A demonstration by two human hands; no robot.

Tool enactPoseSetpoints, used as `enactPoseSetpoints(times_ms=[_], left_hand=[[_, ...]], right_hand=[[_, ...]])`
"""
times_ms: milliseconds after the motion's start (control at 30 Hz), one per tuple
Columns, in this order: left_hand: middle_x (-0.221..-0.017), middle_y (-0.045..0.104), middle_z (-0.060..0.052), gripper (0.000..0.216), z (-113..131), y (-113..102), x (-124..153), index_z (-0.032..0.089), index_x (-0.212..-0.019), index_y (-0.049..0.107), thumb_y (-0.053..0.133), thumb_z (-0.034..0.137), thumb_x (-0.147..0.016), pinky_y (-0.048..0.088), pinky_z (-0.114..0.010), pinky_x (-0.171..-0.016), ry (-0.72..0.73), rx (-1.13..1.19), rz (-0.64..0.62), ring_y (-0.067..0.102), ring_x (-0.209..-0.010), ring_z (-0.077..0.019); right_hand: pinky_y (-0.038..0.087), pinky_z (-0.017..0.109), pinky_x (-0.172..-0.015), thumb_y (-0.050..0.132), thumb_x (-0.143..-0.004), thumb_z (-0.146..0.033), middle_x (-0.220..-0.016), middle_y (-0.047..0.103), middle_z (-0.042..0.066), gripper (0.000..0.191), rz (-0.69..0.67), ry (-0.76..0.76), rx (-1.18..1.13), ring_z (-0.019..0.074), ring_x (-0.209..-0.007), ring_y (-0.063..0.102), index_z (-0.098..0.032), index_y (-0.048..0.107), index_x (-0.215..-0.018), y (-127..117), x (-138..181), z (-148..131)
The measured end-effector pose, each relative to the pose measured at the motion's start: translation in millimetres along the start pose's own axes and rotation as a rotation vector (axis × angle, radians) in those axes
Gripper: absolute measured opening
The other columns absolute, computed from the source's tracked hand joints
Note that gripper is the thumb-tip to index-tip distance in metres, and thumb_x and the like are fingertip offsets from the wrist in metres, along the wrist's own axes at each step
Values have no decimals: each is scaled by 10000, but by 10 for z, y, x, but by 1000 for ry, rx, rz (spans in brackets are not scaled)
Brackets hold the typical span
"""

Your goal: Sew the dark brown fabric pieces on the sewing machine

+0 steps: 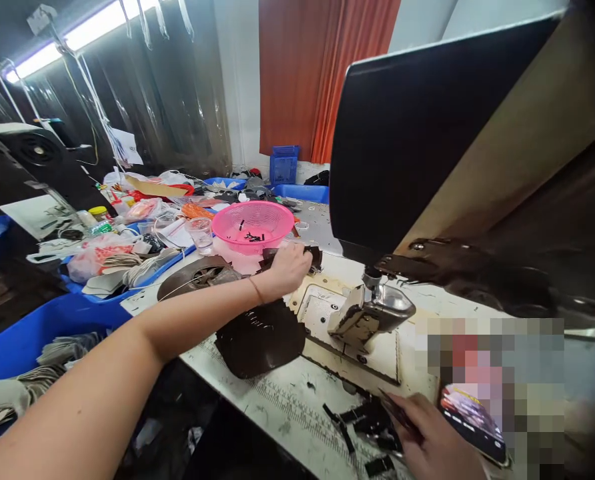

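My left hand (290, 268) reaches across to the far side of the sewing machine's bed, its fingers curled onto a dark brown piece (316, 257). Below that wrist lies a larger dark brown panel (261, 339) with notched edges and a row of small slits. Near the front edge, my right hand (430, 437) is closed around a slim, dark pointed tool (400, 410) whose exact kind is unclear. Short black strips (367, 423) lie beside it. The sewing machine (372, 307) has its needle area above a raised metal block between my hands.
A pink basket (253, 223) with small black strips stands beyond my left hand, near a clear plastic cup (201, 235). Blue bins (32, 333) of stacked pieces are at left. A lit phone (472, 420) lies by my right hand. The machine head (427, 147) looms overhead.
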State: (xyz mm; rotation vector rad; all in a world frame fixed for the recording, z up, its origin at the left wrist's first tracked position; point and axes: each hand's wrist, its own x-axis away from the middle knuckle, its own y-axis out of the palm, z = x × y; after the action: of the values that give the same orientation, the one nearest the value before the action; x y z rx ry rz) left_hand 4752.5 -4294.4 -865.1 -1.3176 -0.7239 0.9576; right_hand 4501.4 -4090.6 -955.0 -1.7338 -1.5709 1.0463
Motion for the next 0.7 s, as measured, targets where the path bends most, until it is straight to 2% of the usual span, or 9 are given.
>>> enactPoseSetpoints(times_ms=[67, 133, 200, 233, 300, 367, 500, 633, 700], left_hand=[[-968, 630, -93, 161, 219, 80, 422, 157, -918, 649, 522, 118, -827, 445, -327, -818, 116, 44, -118, 576, -927, -223], [-878, 640, -29, 143, 458, 273, 861, 219, -918, 655, 618, 195, -781, 448, -255, -671, 339, 180, -315, 586, -753, -163], [-927, 632, -66, 266, 661, 537, 1203, 180, -1044, 610, 614, 298, -806, 448, -268, -651, 501, 270, -273, 584, -787, -191], [-896, 630, -79, 203, 733, 669, 1316, 151, -1004, 607, 568, 228, -820, 446, -280, -647, 512, 268, -243, 581, -778, -200], [-855, 640, -76, 138, 812, 880, 1436, 140, -929, 619, 540, 151, -818, 445, -268, -643, 450, 358, -196, 586, -764, -191], [-816, 655, -51, 105, 826, 985, 1468, 148, -861, 636, 545, 119, -818, 449, -232, -650, 360, 587, -108, 594, -737, -154], [-760, 667, -30, 39, 812, 955, 1505, 147, -791, 662, 624, 142, -787, 458, -199, -642, 184, 1095, 92, 594, -680, -110], [-765, 703, -41, 126, 848, 916, 1549, 130, -779, 659, 608, 43, -703, 475, -208, -620, -9, 1371, 30, 629, -677, -122], [-807, 719, -50, 181, 864, 921, 1554, 130, -819, 663, 591, 25, -692, 492, -220, -640, -45, 1435, -18, 653, -716, -136]], right_hand=[[540, 266, -617, 462, -781, -275, -853, 687, 18, 300, -21, -72, 24, 185, -749, 682, -274, 716, -941, 56, -92, -59], [541, 267, -653, 480, -789, -276, -869, 689, 17, 284, 11, -82, 23, 185, -779, 680, -269, 710, -955, 106, -146, -117], [544, 273, -686, 510, -799, -306, -878, 701, 25, 259, 60, -77, 8, 195, -805, 682, -257, 708, -958, 125, -151, -151], [545, 277, -702, 518, -806, -324, -891, 708, 33, 256, 84, -69, -3, 201, -822, 684, -251, 709, -959, 121, -136, -162], [546, 275, -727, 542, -817, -366, -918, 719, 41, 252, 102, -42, -39, 209, -847, 688, -249, 720, -952, 100, -73, -190], [546, 264, -756, 586, -814, -409, -927, 726, 43, 244, 78, 6, -137, 208, -860, 690, -251, 736, -925, 87, 15, -249], [556, 254, -783, 641, -788, -453, -957, 734, 63, 302, -96, 154, -545, 214, -889, 693, -218, 745, -947, 151, 163, -439], [560, 276, -768, 673, -756, -448, -899, 734, 62, 352, -227, 214, -686, 230, -857, 690, -203, 735, -1000, 237, 197, -557], [560, 289, -729, 694, -731, -453, -868, 728, 55, 360, -202, 255, -692, 229, -803, 681, -197, 731, -981, 262, 194, -587]])
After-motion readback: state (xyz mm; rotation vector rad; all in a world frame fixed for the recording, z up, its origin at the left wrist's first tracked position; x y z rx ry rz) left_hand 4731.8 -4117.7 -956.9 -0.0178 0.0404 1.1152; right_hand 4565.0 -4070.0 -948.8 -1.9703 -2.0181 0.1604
